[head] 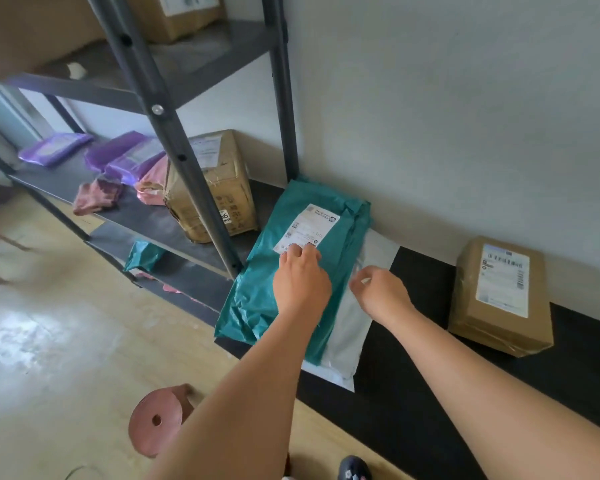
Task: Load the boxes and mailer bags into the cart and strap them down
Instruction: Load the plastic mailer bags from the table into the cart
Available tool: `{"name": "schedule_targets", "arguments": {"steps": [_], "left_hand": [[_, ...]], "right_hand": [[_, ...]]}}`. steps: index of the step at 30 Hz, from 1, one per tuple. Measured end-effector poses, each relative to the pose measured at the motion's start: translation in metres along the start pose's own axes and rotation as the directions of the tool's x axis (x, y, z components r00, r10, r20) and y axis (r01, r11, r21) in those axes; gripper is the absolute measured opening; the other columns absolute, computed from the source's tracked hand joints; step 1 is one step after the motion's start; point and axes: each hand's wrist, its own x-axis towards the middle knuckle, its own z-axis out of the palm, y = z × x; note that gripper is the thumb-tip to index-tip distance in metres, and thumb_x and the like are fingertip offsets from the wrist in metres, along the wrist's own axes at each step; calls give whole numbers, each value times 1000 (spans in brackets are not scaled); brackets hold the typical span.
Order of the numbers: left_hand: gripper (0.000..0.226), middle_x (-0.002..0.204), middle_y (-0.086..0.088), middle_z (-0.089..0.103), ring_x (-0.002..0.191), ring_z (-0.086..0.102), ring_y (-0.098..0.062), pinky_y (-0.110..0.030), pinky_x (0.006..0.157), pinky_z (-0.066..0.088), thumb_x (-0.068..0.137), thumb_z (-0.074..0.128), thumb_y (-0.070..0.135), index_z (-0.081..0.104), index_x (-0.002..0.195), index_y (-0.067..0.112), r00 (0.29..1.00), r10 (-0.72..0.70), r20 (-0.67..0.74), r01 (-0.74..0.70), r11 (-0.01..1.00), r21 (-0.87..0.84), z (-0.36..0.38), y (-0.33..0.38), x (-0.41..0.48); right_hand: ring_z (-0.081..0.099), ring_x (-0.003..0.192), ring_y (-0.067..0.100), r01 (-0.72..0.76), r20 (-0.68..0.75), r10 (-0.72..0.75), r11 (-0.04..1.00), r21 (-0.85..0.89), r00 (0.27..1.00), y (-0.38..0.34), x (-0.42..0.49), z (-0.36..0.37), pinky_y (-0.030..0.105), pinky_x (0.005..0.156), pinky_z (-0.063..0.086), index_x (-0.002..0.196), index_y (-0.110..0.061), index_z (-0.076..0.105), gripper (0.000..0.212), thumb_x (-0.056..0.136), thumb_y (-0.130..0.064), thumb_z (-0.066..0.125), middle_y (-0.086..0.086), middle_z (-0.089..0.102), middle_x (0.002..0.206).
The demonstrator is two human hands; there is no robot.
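The teal bag (257, 299) lies straight ahead of you on the black shelf (423, 289). Its long axis runs away from you toward the wall, roughly in line with your forearms. Under it, showing along its right edge, lies a white bag (352, 327) on the same axis.

Your left hand (302, 282) is the nearer one: it sits on top of the teal bag, just below its label (307, 230). Its fingers (298, 252) are bent down with the tips on the film, but you cannot tell whether they have pinched any of it.

Your right hand (381, 292) is just off the teal bag's right edge, over the white bag. Its fingers (361, 273) are loosely curled with thumb and forefinger close together; whether they touch or hold anything cannot be told.

To lift the teal bag you will likely need one hand at each long edge. No cart is in view.
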Motion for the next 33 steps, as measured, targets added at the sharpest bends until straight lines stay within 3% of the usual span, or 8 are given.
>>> {"name": "schedule_targets", "arguments": {"steps": [3,8,11,15,21,26,29,33], "left_hand": [[33,126,-4,49,117,42,-24,-35,78,43,90,48,10,55,121,18,1000,6,11,-7,1000,16,-2,-7,21],[37,131,-4,43,122,38,-25,-36,96,37,91,50,15,50,128,20,998,27,49,-28,999,29,-1,-25,53],[39,130,-5,43,122,38,-25,-36,97,38,89,53,17,49,128,19,997,41,72,-42,999,19,-1,-33,73],[44,138,-6,39,125,37,-26,-39,101,39,92,52,26,41,134,20,987,68,146,-71,997,15,3,-41,92],[49,137,-5,40,122,38,-25,-41,99,40,92,48,40,35,136,21,976,92,199,-83,995,-51,12,-49,101],[49,136,-3,42,122,38,-24,-38,100,36,92,43,45,38,135,23,973,131,188,-126,991,-40,18,-58,100],[51,136,-2,42,122,38,-24,-37,100,33,90,45,46,39,135,23,972,160,174,-152,987,-60,18,-64,100],[55,135,-3,44,122,39,-24,-38,101,32,88,48,49,40,135,22,979,170,112,-162,984,-75,15,-65,99]], "right_hand": [[63,109,29,-37,-3,37,995,96,999,-11,13,5,35,88,48,132,-12,54,41,98,-35,54,12,66,122],[59,82,15,-111,-46,121,979,172,992,-30,31,16,24,61,41,142,-14,45,54,96,-39,57,7,64,121],[65,95,22,-153,-59,170,963,221,984,-41,41,21,28,72,47,142,-16,43,55,95,-40,58,7,64,123],[65,105,25,-198,-90,231,940,279,969,-51,49,27,44,90,54,138,-16,46,54,92,-39,62,6,64,122],[66,101,21,-251,-108,352,820,514,930,-55,53,38,43,89,56,129,-16,54,55,83,-39,74,2,64,120],[63,92,13,-273,-45,395,709,650,918,-61,47,46,27,65,49,120,-16,52,60,74,-41,82,0,64,113],[66,90,14,-280,9,384,656,701,923,-64,43,53,24,62,49,118,-15,55,53,77,-31,83,0,68,110],[72,91,21,-243,56,353,513,824,934,-66,39,59,38,81,58,116,-13,65,33,84,-14,76,3,75,102]]}}
